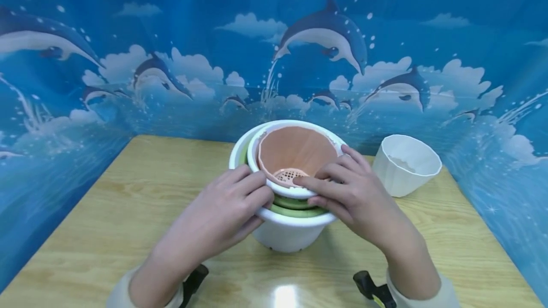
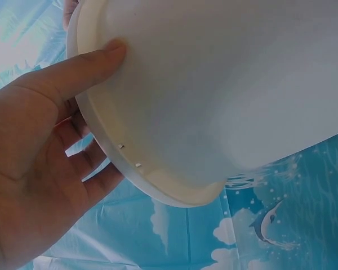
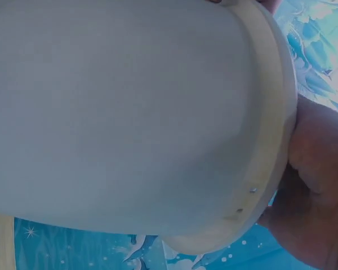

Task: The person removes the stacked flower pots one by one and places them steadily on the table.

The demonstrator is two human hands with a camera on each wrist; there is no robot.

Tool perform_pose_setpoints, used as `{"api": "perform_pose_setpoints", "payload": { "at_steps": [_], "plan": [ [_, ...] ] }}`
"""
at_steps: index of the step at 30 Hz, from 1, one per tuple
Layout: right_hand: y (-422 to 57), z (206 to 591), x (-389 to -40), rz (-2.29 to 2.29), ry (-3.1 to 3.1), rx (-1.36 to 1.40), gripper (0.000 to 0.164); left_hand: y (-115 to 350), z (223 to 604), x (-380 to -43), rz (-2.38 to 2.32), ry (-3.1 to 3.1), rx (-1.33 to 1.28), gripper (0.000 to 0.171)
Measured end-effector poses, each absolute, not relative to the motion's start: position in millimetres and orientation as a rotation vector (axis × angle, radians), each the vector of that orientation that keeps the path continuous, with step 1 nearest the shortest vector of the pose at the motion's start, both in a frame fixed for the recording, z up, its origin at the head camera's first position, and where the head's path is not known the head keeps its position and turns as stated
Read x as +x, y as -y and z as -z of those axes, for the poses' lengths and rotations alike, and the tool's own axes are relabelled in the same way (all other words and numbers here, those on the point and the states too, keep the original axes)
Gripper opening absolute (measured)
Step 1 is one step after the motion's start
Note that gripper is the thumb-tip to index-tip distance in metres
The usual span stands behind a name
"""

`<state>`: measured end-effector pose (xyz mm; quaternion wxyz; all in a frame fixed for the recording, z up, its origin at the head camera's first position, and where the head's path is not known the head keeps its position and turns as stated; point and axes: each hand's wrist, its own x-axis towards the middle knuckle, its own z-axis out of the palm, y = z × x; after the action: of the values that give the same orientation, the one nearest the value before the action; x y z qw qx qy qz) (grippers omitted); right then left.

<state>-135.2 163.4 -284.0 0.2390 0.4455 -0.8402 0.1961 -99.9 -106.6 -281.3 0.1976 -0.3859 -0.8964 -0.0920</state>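
Note:
A stack of nested flower pots stands on the table before me. The large outer white pot (image 1: 291,234) holds green pots (image 1: 295,208), an inner white pot (image 1: 299,193) and a terracotta-coloured pot (image 1: 295,146) with a perforated base. My left hand (image 1: 227,203) grips the outer pot's near-left rim, fingers over the top and thumb (image 2: 104,62) against the wall below the rim. On the right side, my right hand (image 1: 348,189) pinches the inner white pot's rim, index finger reaching inside over the terracotta pot, thumb outside. Its fingertips are hidden in the right wrist view.
A separate white faceted pot (image 1: 406,165) stands at the table's back right corner. Blue dolphin-print sheeting (image 1: 192,23) lines the back and sides of the wooden table (image 1: 128,203). Black wrist straps (image 1: 372,286) are on both forearms.

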Motion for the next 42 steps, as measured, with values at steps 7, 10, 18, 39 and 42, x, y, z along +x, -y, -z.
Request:
{"api": "perform_pose_setpoints", "payload": {
  "at_steps": [7, 10, 18, 39, 42],
  "plan": [
    [-160.2, 288.2, -133.8, -0.611, 2.327, 1.26, 0.029, 106.9, 279.7, -100.8, 0.254, 2.488, -1.091, 0.022],
    [-159.1, 289.2, -133.5, -0.647, 2.296, 1.254, 0.027, 106.8, 279.5, -101.1, 0.257, 2.491, -1.088, 0.022],
    [-156.0, 290.9, -132.0, -0.703, 2.263, 1.237, 0.024, 106.6, 280.0, -100.1, 0.269, 2.509, -1.078, 0.022],
    [-151.8, 294.3, -130.0, -0.773, 2.168, 1.208, 0.025, 106.5, 281.0, -100.8, 0.285, 2.48, -1.084, 0.023],
    [-151.6, 295.6, -129.8, -0.794, 2.148, 1.205, 0.025, 105.9, 280.9, -100.7, 0.279, 2.485, -1.09, 0.022]
  ]
}}
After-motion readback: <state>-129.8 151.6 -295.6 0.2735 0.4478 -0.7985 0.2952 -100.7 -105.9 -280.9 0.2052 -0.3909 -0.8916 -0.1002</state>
